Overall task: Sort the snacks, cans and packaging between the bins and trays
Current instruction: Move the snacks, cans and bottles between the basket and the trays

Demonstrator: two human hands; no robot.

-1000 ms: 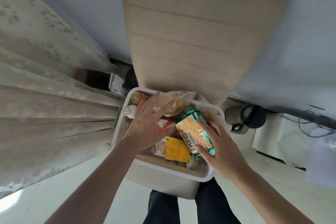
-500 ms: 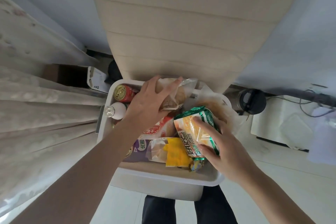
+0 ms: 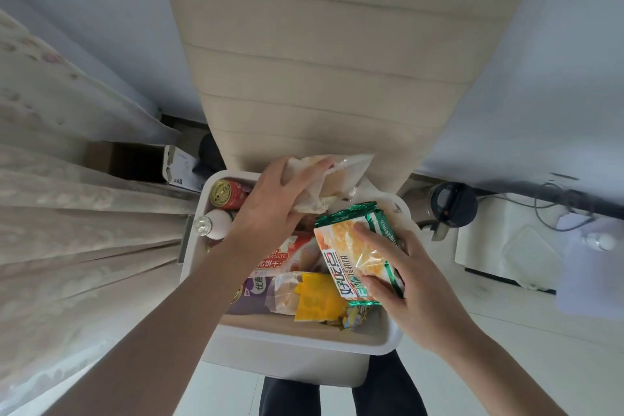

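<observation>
Head view: gripping clear bread bag (image 3: 341,179) with left hand (image 3: 270,204), pinching green snack packet (image 3: 351,257) with right hand (image 3: 413,287), over white bin (image 3: 304,339); red can (image 3: 227,194) just beside left hand.

Pale blue-grey wall (image 3: 557,61) across the far side, evenly daylit. Beige padded panel (image 3: 331,61) with horizontal seams stands against it, centre. Sheer cream curtain (image 3: 67,213) hangs in folds on the left; open cardboard box (image 3: 131,162) at its foot. White tiled floor (image 3: 506,331). Right: dark-lidded flask (image 3: 452,209), white container (image 3: 506,246), loose cables (image 3: 553,213)
</observation>
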